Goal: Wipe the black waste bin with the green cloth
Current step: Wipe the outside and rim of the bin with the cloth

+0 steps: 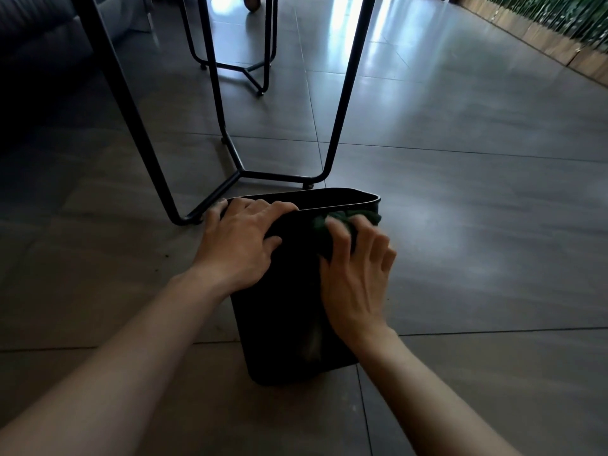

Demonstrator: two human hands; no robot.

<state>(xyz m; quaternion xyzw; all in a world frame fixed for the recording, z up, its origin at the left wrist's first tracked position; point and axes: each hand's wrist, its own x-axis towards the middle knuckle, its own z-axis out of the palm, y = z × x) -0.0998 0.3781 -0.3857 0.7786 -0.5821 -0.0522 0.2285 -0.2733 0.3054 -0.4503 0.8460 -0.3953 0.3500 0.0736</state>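
Note:
A black waste bin (283, 324) stands upright on the tiled floor just in front of me, its narrow rectangular mouth facing up. My left hand (237, 245) grips the bin's near-left rim, fingers curled over the edge. My right hand (357, 274) presses a bunched green cloth (345, 218) against the bin's near wall just under the right end of the rim. Most of the cloth is hidden under my fingers.
Black metal table legs (243, 172) with a floor-level frame stand right behind the bin, touching distance from its far-left corner. A second leg frame (243, 67) is farther back. A dark sofa (39, 44) sits at far left. Grey floor tiles (477, 192) stretch to the right.

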